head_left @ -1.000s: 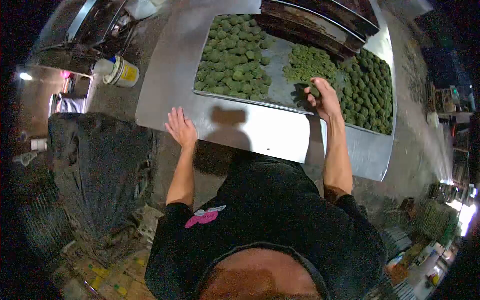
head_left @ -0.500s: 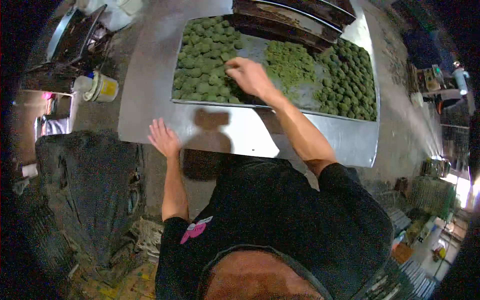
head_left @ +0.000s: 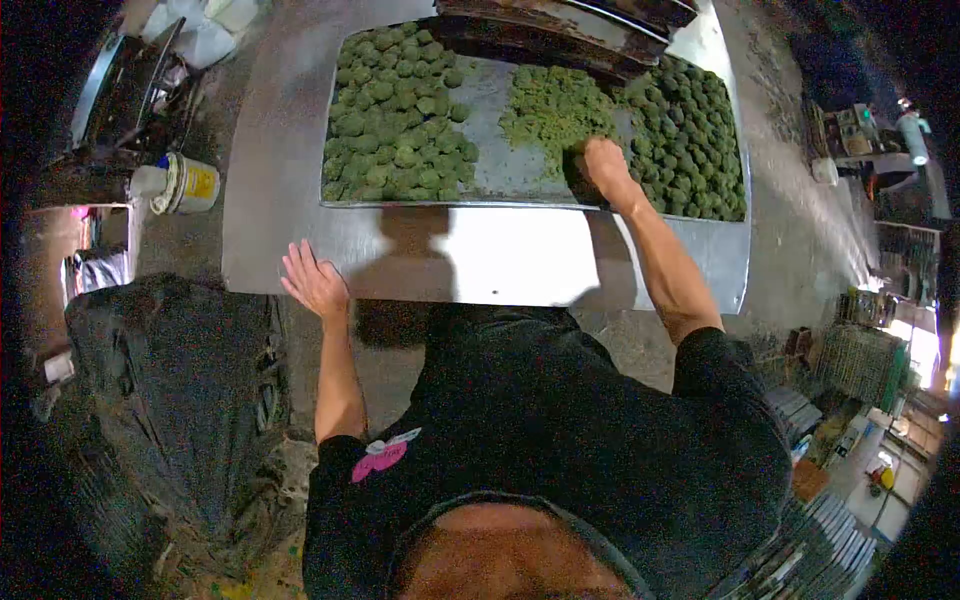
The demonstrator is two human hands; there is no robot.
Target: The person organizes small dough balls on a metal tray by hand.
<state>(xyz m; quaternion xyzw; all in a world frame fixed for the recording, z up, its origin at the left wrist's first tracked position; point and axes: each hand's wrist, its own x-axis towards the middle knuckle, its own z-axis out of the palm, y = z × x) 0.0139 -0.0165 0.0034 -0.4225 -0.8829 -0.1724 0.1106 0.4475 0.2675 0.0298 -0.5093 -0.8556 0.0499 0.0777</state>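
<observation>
My left hand [head_left: 316, 284] lies flat near the front left edge of the metal table [head_left: 265, 200], fingers spread, holding nothing. My right hand [head_left: 606, 168] is closed, over the shallow metal tray [head_left: 490, 180] between loose green crumbs and a heap of balls. Whatever its fingers hold, if anything, is hidden. Rough green balls [head_left: 385, 130] fill the tray's left side. A patch of crumbly green mixture [head_left: 553, 108] lies in the middle. Darker green balls [head_left: 690, 140] are packed along the right side.
Dark stacked boards or trays [head_left: 570, 30] stand at the far side of the table, over the tray's back edge. A white bucket with a yellow label [head_left: 192, 185] sits at left. A dark cloth-covered heap [head_left: 175, 380] is beside my left arm.
My right hand has moved right, from the left heap of balls to beside the crumbs and the right-hand heap. My left hand stays flat on the table. The view has shifted slightly.
</observation>
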